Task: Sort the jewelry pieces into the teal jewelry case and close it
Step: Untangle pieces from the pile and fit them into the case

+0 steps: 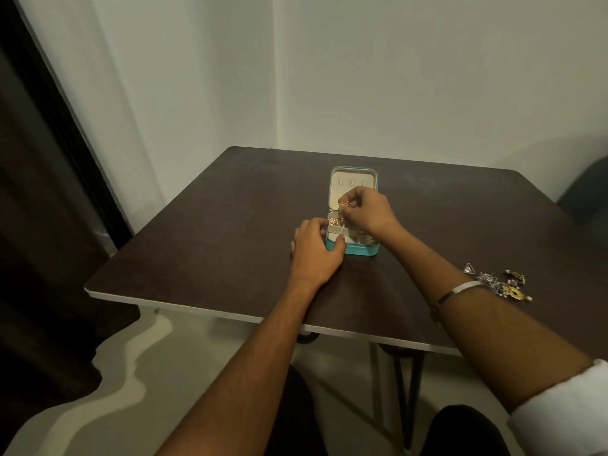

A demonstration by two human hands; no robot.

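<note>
Teal jewelry case mid-table, lid up, hinge at far side. Left hand grips case's near-left corner, thumb hooked over front rim, steadying. Right hand hovers over far-left compartment, fingertips pinching small rose-gold piece; gold pieces already directly beneath. Drop looks straight down. Remaining jewelry pile sits well right, beside right forearm — right hand nearer for next pick.

Home corner — curtain, folding table
</note>
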